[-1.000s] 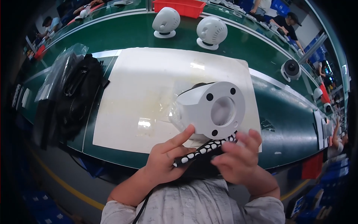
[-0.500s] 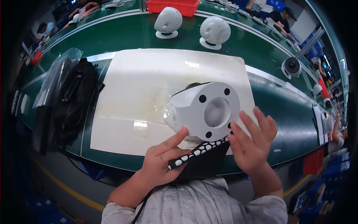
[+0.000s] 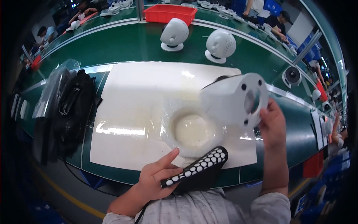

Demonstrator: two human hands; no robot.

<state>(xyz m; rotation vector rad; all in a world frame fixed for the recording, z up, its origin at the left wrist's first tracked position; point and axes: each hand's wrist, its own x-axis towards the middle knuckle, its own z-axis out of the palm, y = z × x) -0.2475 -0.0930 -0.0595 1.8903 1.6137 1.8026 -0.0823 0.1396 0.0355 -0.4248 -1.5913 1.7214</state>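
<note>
My right hand [image 3: 275, 125] grips a white round-bodied device, like a small desk fan [image 3: 223, 99], by the rim of its ring-shaped base. The device is tilted, and three black round pads show on its base. My left hand [image 3: 158, 178] is closed on a black sheet [image 3: 204, 164] with rows of white round spots, close to my body. Between the hands, a ring-shaped support wrapped in clear film [image 3: 169, 128] lies on a white board [image 3: 123, 149]. The raised device is above the right side of this support.
Two white fans [image 3: 174, 33] [image 3: 220, 44] stand beyond the board, near a red bin [image 3: 169, 14]. A black bag [image 3: 76, 108] and clear plastic bags [image 3: 50, 99] lie at the left. Another fan [image 3: 292, 76] is far right. Other people [image 3: 278, 24] work at benches behind.
My right hand has taken hold of the fan's base and lifted it up and right, uncovering the film-wrapped support. My left hand still holds the spotted sheet.
</note>
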